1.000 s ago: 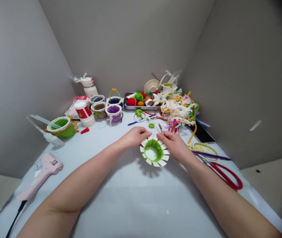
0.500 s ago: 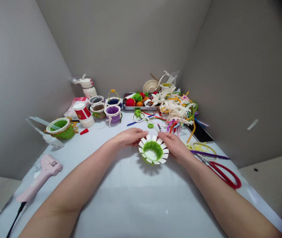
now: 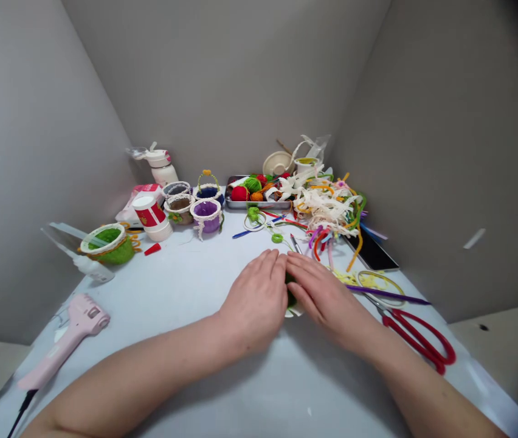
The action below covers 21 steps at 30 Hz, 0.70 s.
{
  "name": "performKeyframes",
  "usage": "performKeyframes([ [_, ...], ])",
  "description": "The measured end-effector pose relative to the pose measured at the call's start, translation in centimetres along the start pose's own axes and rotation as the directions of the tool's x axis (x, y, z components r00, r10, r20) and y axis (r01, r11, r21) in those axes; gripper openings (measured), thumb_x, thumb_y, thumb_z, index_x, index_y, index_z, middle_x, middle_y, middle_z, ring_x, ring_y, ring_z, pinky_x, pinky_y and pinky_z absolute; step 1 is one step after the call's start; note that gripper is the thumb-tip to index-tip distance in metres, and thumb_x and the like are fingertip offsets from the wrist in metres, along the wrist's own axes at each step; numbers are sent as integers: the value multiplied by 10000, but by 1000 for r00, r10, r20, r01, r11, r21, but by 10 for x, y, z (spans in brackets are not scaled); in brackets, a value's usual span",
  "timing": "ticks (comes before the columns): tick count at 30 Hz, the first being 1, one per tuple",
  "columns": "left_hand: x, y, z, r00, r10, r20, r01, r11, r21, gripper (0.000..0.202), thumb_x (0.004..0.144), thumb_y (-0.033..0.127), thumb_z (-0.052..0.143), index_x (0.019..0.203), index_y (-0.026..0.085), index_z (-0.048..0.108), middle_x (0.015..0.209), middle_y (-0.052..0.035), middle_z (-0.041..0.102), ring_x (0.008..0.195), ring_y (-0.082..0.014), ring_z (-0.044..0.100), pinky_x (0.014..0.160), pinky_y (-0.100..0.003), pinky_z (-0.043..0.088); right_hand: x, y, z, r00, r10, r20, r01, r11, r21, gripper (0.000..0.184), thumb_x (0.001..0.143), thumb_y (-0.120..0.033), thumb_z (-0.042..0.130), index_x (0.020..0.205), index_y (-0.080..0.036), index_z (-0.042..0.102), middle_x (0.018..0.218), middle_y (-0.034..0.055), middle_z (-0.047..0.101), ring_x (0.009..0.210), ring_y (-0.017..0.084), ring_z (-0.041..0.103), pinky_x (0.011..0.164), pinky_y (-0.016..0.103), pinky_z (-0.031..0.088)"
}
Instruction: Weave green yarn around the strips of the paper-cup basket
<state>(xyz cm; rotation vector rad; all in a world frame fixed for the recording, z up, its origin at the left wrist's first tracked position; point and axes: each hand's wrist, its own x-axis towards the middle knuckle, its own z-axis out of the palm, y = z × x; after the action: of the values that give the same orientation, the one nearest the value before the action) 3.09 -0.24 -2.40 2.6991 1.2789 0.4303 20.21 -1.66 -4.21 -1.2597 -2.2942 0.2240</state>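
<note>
Both my hands are cupped around a paper cup in the middle of the table. Only a strip of its green yarn and a bit of the white cut rim show between them. My left hand covers the cup's left side, its fingers bent over the top. From the right, my right hand presses against it with the fingers together and the thumb along the near side. Most of the cup is hidden under the palms and fingers. Just beyond the fingertips lie a pen and a small green yarn coil.
On the left lie a pink glue gun and a green basket. Small decorated baskets and a tray of yarn balls stand behind. Tangled trimmings, a phone and red-handled scissors are on the right.
My hands have moved from holding the cup's far rim to closing over its sides. The white flaps, spread outward before, are now mostly covered. The view has shifted slightly.
</note>
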Motion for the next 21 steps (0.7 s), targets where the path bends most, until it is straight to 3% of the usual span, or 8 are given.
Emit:
performKeyframes([
  [4,-7,-5,7,998,-32,58,31,999,29,559,918,281,335,1426,53,280,1521,-165,269,1426,-255,208,1178,-440,187,-3,4,4,998,6,57,-2,996,-85,513,954,-360,414,1432,-177,380,1485,103,384,1385,250,314,1133,487,307],
  [9,-5,-14,11,992,-36,120,33,999,27,632,931,409,309,1458,68,234,1540,-141,212,1441,-248,150,1189,-458,123,-5,9,6,992,47,121,-36,995,-93,596,946,-437,419,1476,-189,299,1518,106,315,1406,265,265,1134,502,298],
  [21,-8,-22,13,980,-25,196,29,999,-22,851,859,663,324,1487,110,166,1554,-161,131,1448,-281,86,1173,-490,112,-13,19,8,978,41,205,-51,998,44,1050,743,-643,612,1524,-213,57,1568,136,147,1429,326,155,1140,524,257],
])
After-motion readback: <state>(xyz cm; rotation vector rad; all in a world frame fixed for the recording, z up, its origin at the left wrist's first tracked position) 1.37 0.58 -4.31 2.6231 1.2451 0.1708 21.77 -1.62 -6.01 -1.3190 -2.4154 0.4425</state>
